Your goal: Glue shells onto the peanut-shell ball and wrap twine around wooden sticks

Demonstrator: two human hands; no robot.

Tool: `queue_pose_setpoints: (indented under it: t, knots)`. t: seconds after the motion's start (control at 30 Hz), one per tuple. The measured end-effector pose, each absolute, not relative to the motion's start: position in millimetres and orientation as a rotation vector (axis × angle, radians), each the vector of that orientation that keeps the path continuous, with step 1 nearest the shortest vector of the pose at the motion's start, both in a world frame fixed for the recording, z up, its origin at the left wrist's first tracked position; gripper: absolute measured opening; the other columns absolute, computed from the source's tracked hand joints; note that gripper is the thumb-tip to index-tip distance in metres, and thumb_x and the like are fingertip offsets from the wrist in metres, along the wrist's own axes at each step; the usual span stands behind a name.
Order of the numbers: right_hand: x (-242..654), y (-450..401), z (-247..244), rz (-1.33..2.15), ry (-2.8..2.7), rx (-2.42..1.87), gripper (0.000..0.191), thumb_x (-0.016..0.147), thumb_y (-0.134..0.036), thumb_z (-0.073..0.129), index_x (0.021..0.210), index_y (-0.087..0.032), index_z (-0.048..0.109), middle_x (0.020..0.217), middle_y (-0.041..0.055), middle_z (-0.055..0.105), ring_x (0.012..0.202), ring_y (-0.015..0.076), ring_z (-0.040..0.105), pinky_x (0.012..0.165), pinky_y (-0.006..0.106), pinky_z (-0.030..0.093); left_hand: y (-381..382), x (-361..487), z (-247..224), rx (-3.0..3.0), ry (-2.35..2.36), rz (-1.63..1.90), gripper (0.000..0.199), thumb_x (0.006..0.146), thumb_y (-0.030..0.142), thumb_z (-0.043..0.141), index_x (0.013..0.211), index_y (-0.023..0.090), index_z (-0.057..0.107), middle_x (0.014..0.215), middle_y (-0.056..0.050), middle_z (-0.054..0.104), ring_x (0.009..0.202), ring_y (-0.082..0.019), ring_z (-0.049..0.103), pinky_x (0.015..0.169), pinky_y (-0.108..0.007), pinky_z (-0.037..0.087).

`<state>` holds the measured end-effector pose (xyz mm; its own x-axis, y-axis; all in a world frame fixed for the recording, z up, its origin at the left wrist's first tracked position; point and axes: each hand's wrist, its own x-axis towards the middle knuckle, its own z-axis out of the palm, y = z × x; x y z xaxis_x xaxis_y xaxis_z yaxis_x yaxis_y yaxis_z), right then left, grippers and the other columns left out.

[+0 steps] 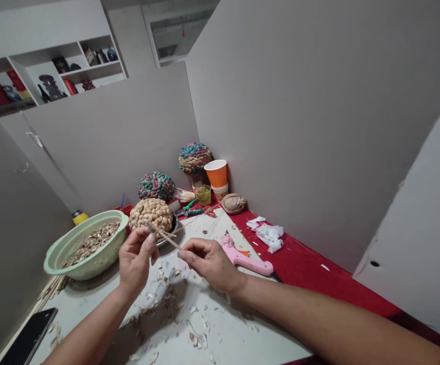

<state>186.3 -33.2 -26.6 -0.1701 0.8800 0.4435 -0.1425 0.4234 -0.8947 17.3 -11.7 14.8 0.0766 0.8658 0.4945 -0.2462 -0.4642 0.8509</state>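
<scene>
Between my hands runs a thin tan stick (170,241), and a strand of twine crosses close to it. My left hand (138,253) is closed, thumb and fingertips pinching the stick's far end. Thumb and forefinger of my right hand (208,261) are pressed together on its near end. Whether twine is wound on the stick, I cannot tell. Just behind my left hand, a dome covered in tan shells (151,214) sits in a metal bowl (162,243). The strand leads back toward a ball of twine (234,203).
A pink glue gun (248,261) lies beside my right hand. At left is a green basin (101,263) of shells, with a phone (27,337) nearer. Colourful shell domes (156,186), pliers (191,212) and an orange cup (216,175) stand behind. Loose shells (197,338) and crumpled white plastic (269,236) lie about.
</scene>
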Motion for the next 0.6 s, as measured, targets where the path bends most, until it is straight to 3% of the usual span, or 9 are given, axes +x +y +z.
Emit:
queue_pose_setpoints:
  t: [0.23,0.43,0.6]
  knots:
    - [185.9,-33.6,-30.8,1.125,-1.478,-0.676,0.040,0.086,-0.053,0.058,0.075,-0.014,0.062,0.051,-0.0051,0.047,0.044,0.0069,0.037,0.040,0.020,0.027,-13.9,20.1,18.5,1.399,0.664,1.509,0.019,0.076,0.029,0.074,0.089,0.018,0.066,0.051,0.009,0.040,0.041,-0.004,0.030,0.037,-0.015,0.029]
    - [187.1,-33.4,-28.2,1.413,-1.446,-0.571,0.044,0.085,-0.056,0.057,0.080,-0.013,0.064,0.048,-0.0080,0.043,0.036,0.0044,0.031,0.037,0.019,0.023,-16.2,19.2,21.1,1.373,0.667,1.512,0.020,0.072,0.029,0.077,0.083,0.019,0.064,0.050,0.009,0.043,0.041,-0.005,0.032,0.038,-0.015,0.029]
    - [186.2,-34.8,-24.5,1.174,-1.463,-0.679,0.034,0.080,-0.048,0.067,0.076,-0.015,0.061,0.056,-0.0054,0.048,0.047,0.0064,0.037,0.044,0.020,0.028,-13.9,19.5,18.4,1.378,0.682,1.526,0.019,0.074,0.028,0.076,0.084,0.018,0.063,0.050,0.009,0.043,0.040,-0.004,0.032,0.038,-0.015,0.030]
